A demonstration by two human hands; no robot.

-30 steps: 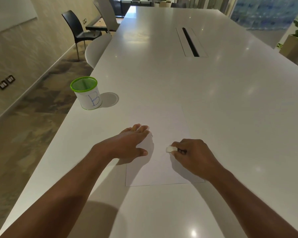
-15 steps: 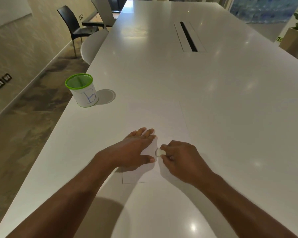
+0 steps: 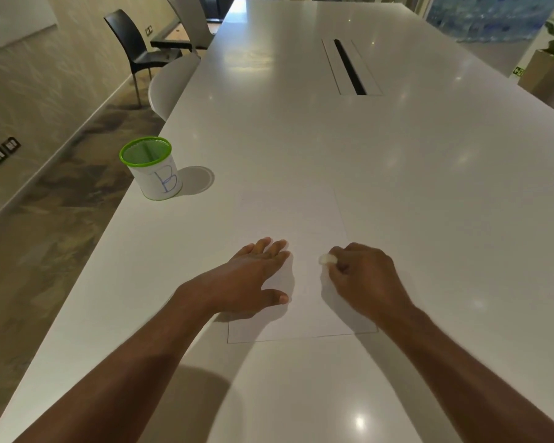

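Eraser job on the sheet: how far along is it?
Done: the sheet shows no clear marks on its visible part. In hand: the left hand presses it flat while the right hand pinches the white eraser on it. Left: probably only faint traces, too pale to confirm.

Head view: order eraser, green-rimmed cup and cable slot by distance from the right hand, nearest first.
1. Eraser, pinched by the right hand, over the paper.
2. Green-rimmed cup marked B, left, near the table edge.
3. Cable slot, far ahead, mid-table.
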